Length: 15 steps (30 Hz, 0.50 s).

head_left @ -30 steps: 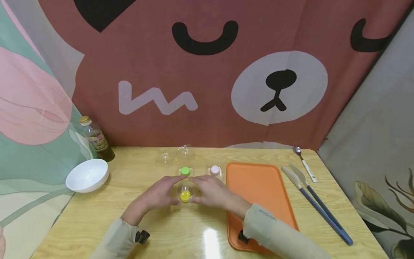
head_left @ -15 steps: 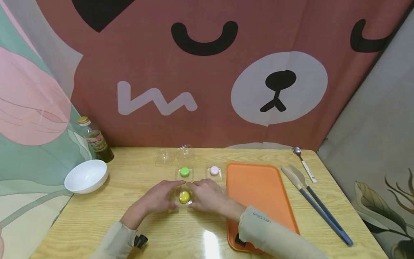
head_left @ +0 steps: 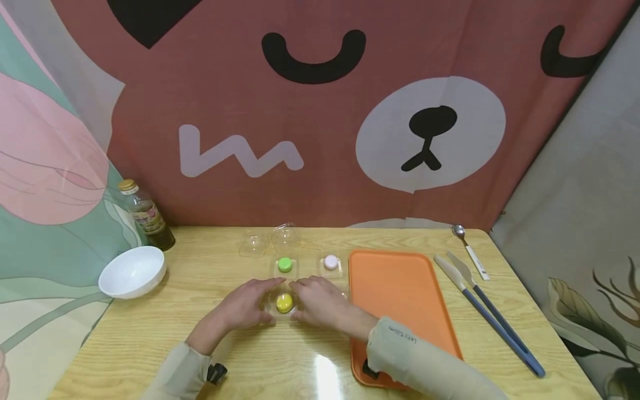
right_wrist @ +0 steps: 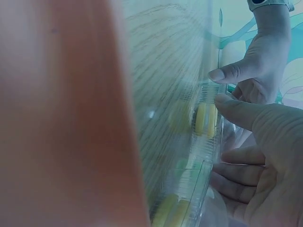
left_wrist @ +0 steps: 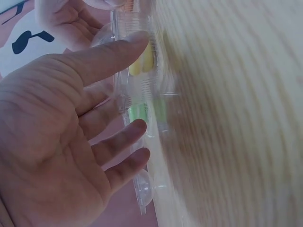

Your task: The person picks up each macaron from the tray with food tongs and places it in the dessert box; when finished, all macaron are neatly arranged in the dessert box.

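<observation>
A yellow macaron (head_left: 284, 303) lies in a small clear plastic case (head_left: 283, 316) at the middle of the table. My left hand (head_left: 245, 303) holds this case from the left, its thumb along the near side in the left wrist view. From the right, my right hand (head_left: 320, 303) holds the same case, thumb and forefinger at its edge. Just behind stands a green macaron (head_left: 285, 264) in another clear case, and a pale pink macaron (head_left: 331, 262) sits farther right. In the right wrist view a second yellowish macaron (right_wrist: 173, 213) shows in a case beside my right hand.
Clear domed lids (head_left: 255, 243) stand at the back. An orange tray (head_left: 392, 289) lies under my right forearm. Right of it are two blue-handled knives (head_left: 492, 319) and a spoon (head_left: 470, 253). A white bowl (head_left: 132, 272) and an oil bottle (head_left: 150, 216) stand at the left.
Both hands have moved slightly toward the front edge and lower around the yellow macaron's case. In the last half second they have hardly moved; the view has shifted slightly.
</observation>
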Each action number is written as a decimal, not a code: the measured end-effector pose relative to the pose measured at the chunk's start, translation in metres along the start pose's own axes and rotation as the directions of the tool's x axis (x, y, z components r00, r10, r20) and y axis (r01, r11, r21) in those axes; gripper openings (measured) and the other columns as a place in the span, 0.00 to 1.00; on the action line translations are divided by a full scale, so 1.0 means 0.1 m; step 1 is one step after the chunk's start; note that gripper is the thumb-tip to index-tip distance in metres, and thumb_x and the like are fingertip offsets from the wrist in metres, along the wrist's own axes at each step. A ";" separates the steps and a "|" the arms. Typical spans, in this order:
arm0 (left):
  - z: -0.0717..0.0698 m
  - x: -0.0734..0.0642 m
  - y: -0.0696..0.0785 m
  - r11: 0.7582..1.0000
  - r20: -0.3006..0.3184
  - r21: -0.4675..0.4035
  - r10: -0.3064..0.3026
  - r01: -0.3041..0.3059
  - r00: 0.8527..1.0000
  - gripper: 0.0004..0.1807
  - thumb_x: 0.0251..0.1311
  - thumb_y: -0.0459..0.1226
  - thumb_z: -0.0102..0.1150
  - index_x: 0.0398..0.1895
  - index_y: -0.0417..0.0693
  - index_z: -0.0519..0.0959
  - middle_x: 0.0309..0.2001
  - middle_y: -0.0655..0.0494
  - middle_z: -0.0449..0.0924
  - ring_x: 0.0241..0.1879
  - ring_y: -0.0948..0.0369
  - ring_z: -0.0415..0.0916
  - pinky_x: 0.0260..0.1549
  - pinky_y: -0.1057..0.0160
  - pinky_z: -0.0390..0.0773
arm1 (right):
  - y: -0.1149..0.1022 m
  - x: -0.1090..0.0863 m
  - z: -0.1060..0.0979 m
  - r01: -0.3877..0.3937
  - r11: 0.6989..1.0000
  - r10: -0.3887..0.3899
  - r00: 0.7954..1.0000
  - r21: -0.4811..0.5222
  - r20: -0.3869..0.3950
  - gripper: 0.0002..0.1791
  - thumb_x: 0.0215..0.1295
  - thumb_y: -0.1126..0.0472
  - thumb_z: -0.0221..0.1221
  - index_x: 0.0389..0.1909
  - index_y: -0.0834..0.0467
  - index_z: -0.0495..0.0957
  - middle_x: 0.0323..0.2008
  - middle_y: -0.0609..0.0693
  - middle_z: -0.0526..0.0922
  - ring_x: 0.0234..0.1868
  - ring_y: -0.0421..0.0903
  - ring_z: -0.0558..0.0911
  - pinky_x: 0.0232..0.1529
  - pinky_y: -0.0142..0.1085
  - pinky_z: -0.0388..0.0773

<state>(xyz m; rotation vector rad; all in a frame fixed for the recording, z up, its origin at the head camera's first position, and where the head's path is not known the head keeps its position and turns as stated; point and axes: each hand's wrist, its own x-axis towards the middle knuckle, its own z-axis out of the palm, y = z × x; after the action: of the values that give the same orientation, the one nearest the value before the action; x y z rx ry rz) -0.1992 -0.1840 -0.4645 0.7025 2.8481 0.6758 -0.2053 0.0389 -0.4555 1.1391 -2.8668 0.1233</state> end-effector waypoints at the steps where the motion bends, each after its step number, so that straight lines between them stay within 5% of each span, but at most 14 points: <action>1: 0.00 0.00 0.00 1.000 0.004 -0.007 -0.012 0.013 1.000 0.50 0.42 0.39 0.82 0.74 0.53 0.69 0.62 0.45 0.81 0.59 0.48 0.78 0.59 0.43 0.78 | 0.00 0.01 0.00 -0.002 1.000 0.002 1.000 0.005 0.003 0.40 0.58 0.38 0.69 0.65 0.58 0.76 0.60 0.53 0.83 0.59 0.49 0.84 0.64 0.42 0.79; 15: -0.02 -0.01 0.01 0.995 0.063 -0.072 -0.064 0.069 0.996 0.50 0.46 0.39 0.80 0.76 0.53 0.67 0.70 0.45 0.74 0.68 0.46 0.72 0.68 0.42 0.72 | 0.00 0.06 0.01 -0.016 0.999 0.014 0.999 0.039 0.044 0.40 0.56 0.39 0.71 0.64 0.58 0.77 0.58 0.53 0.85 0.56 0.50 0.85 0.62 0.41 0.80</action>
<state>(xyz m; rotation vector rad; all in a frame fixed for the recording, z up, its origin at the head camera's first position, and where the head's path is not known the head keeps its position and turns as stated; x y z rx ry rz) -0.1989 -0.1846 -0.4624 0.6033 2.7623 0.7334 -0.2097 0.0342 -0.4559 1.1411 -2.9238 0.1584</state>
